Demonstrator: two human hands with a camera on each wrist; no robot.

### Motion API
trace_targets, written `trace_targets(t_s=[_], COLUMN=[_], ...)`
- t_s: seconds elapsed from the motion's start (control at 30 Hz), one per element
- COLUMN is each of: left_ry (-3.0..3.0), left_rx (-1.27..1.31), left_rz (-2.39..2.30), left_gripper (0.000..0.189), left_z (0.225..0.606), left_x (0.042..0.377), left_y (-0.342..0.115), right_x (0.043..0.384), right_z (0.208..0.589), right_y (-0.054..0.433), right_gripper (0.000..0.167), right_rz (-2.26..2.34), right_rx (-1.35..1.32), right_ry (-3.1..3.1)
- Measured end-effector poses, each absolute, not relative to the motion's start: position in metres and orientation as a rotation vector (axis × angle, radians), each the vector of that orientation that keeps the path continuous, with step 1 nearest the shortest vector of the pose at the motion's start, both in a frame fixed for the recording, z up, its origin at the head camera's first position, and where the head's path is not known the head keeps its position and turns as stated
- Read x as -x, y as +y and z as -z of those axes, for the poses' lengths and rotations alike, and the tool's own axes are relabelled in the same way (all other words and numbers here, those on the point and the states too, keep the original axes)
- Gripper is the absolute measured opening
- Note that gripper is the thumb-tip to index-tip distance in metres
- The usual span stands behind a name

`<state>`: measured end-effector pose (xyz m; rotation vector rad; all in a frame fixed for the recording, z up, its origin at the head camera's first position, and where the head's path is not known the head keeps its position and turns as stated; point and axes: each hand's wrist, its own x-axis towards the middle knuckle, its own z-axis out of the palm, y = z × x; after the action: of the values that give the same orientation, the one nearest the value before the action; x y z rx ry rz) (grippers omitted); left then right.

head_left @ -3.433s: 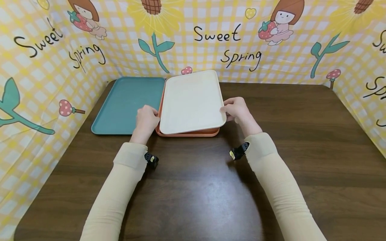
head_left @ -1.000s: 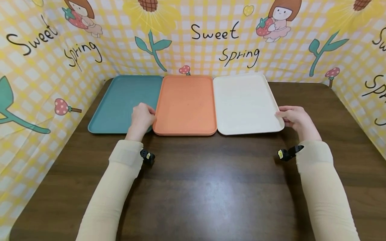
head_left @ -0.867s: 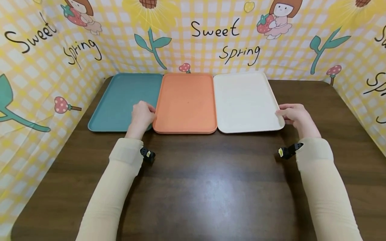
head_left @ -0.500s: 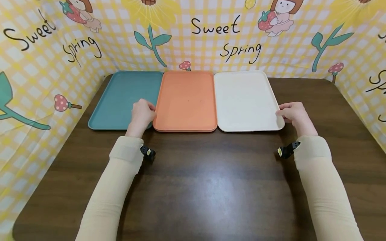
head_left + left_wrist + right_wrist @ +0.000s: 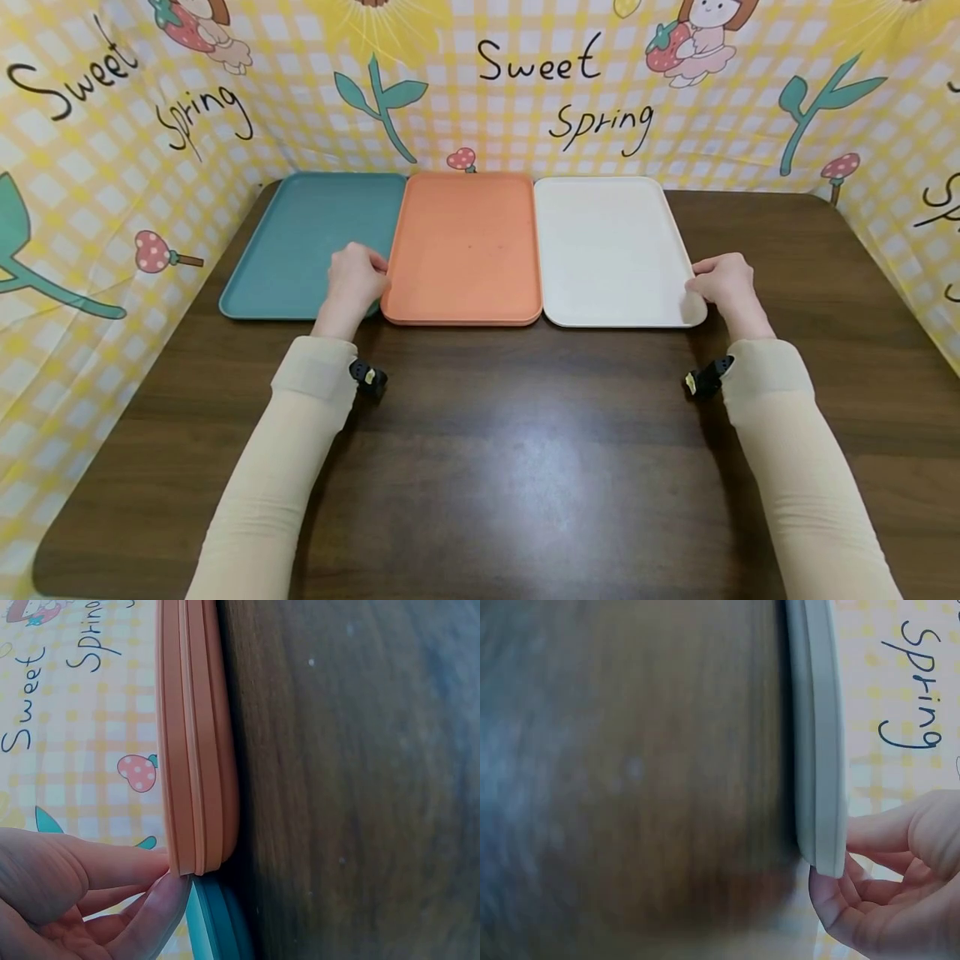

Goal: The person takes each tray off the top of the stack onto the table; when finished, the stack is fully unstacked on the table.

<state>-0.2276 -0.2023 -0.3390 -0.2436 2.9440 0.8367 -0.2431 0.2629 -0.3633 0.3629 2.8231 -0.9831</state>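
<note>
yellow checked cloth printed with "sweet spring" [image 5: 570, 92] walls in a dark wooden table [image 5: 495, 450] on the far side and both flanks. three trays lie in a row at the table's far edge, sides touching: a teal tray [image 5: 300, 242] on the left, an orange tray [image 5: 465, 250] in the middle, a cream tray [image 5: 607, 250] on the right. the left hand [image 5: 352, 279] rests over the teal tray with fingers curled against the orange tray's left near rim, fingertips [image 5: 161, 900] touching its corner. the right hand [image 5: 723, 283] pinches the cream tray's right near rim, thumb on top, fingers curled at the edge.
</note>
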Motion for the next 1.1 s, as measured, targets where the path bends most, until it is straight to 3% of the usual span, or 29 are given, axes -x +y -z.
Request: trace_targets(t_s=[0.2, 0.43, 0.63, 1.1], left_ry=[2.932, 2.92, 2.907, 2.924], left_rx=[0.241, 0.262, 0.263, 0.271], left_rz=[-0.862, -0.87, -0.874, -0.874], left_gripper=[0.028, 0.027, 0.028, 0.027], left_z=[0.339, 0.34, 0.341, 0.345], left_x=[0.227, 0.227, 0.227, 0.228], left_y=[-0.203, -0.203, -0.205, -0.206], right_x=[0.242, 0.246, 0.249, 0.253], right_z=[0.354, 0.332, 0.325, 0.336], right_y=[0.258, 0.242, 0.217, 0.125], right_gripper=[0.039, 0.07, 0.082, 0.08], right_rz=[0.921, 0.715, 0.834, 0.803], right_rx=[-0.338, -0.237, -0.106, 0.115], right_ry=[2.815, 2.799, 2.827, 2.796])
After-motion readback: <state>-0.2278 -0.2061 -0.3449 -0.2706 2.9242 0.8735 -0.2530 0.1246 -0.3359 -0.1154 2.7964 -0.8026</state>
